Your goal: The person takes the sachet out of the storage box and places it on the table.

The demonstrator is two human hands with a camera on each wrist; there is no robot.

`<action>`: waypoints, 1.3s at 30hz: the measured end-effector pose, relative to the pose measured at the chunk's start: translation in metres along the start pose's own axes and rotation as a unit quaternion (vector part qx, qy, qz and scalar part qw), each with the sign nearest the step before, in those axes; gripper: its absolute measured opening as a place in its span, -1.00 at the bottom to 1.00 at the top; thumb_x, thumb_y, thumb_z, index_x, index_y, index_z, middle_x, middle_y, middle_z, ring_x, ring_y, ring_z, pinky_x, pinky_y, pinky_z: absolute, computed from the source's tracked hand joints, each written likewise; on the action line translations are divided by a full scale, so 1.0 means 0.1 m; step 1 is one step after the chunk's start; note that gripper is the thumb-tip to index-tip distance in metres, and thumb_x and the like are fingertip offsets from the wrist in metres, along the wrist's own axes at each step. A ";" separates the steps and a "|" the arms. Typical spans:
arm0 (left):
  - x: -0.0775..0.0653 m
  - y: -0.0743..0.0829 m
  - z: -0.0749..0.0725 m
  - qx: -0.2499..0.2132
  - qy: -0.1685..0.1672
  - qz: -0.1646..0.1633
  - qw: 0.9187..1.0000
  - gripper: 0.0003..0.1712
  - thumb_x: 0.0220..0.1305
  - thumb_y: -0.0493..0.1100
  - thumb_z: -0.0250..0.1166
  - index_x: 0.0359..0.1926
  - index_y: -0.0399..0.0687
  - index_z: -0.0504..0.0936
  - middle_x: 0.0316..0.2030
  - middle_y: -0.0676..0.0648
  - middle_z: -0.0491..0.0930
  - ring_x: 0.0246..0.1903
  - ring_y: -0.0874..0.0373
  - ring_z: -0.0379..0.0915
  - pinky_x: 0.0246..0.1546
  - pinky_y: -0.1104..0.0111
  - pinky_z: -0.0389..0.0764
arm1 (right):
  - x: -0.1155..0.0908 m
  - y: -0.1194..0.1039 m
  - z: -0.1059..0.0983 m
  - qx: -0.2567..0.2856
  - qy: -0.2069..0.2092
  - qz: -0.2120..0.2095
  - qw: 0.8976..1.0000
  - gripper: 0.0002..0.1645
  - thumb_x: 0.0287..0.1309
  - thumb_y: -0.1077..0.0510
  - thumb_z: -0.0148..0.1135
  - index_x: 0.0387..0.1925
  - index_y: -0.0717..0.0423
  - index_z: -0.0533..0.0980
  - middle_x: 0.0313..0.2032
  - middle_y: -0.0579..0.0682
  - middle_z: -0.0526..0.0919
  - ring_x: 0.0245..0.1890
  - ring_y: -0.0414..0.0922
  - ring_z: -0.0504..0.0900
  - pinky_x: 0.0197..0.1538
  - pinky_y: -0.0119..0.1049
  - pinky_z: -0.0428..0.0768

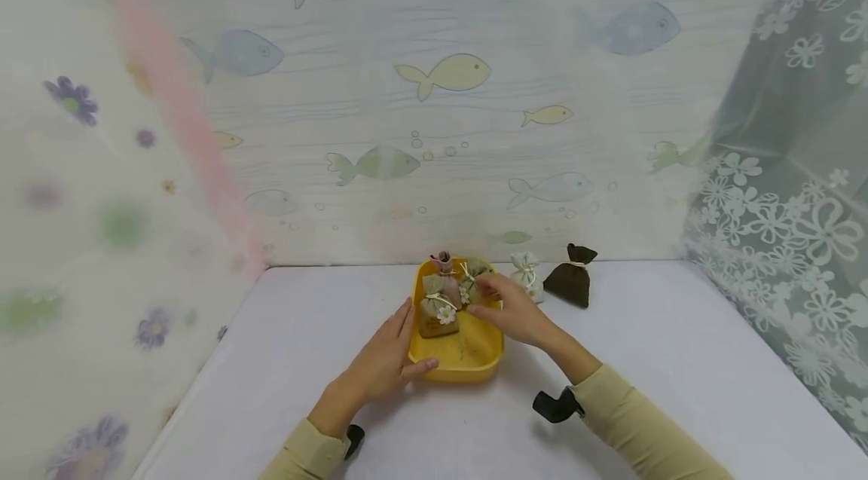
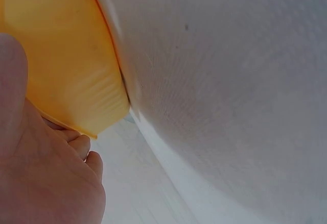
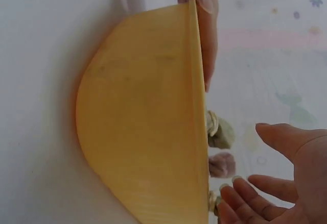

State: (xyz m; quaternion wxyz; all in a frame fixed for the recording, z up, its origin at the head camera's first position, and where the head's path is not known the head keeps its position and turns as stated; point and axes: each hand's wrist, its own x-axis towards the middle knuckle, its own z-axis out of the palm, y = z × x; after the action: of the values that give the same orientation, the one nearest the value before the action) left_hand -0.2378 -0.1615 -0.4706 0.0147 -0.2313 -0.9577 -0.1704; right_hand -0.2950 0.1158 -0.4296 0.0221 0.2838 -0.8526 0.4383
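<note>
A yellow plastic tub (image 1: 468, 373) holds three small tied cloth pouches: a beige one with a white daisy (image 1: 435, 307), a mauve one (image 1: 447, 280) behind it, and an olive-green one (image 1: 477, 269) at the back right. My left hand (image 1: 383, 356) holds the tub's near left corner, thumb at the front rim and fingers along the left side. Over the right rim, my right hand (image 1: 518, 310) has its fingers loosely spread beside the olive-green pouch. In the right wrist view a gap shows between thumb and fingers of the right hand (image 3: 286, 178), with pouch tops close by the fingertips.
Just right of the tub stand a white pouch (image 1: 527, 276) and a dark brown pouch (image 1: 572, 280). White cloth covers the table (image 1: 305, 329). A fish-printed curtain (image 1: 380, 216) hangs behind it, with flowered sheets at both sides.
</note>
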 end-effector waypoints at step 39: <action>0.00 0.03 -0.02 0.008 0.005 0.004 1.000 0.22 0.39 0.51 0.04 0.60 -0.37 -0.10 0.62 -0.29 -0.17 0.58 -0.16 -0.12 0.53 -0.02 0.08 | 0.35 -0.06 0.54 0.032 0.007 0.058 0.998 -0.38 0.37 0.16 0.32 0.33 0.37 0.42 0.20 0.26 0.54 0.22 0.17 0.57 0.28 0.07 0.54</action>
State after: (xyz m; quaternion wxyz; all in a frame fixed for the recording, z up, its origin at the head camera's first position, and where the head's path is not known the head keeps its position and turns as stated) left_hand -0.2365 -0.1601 -0.4682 0.0218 -0.2346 -0.9580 -0.1637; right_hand -0.3101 0.0557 -0.4489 -0.0064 0.2314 -0.8528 0.4681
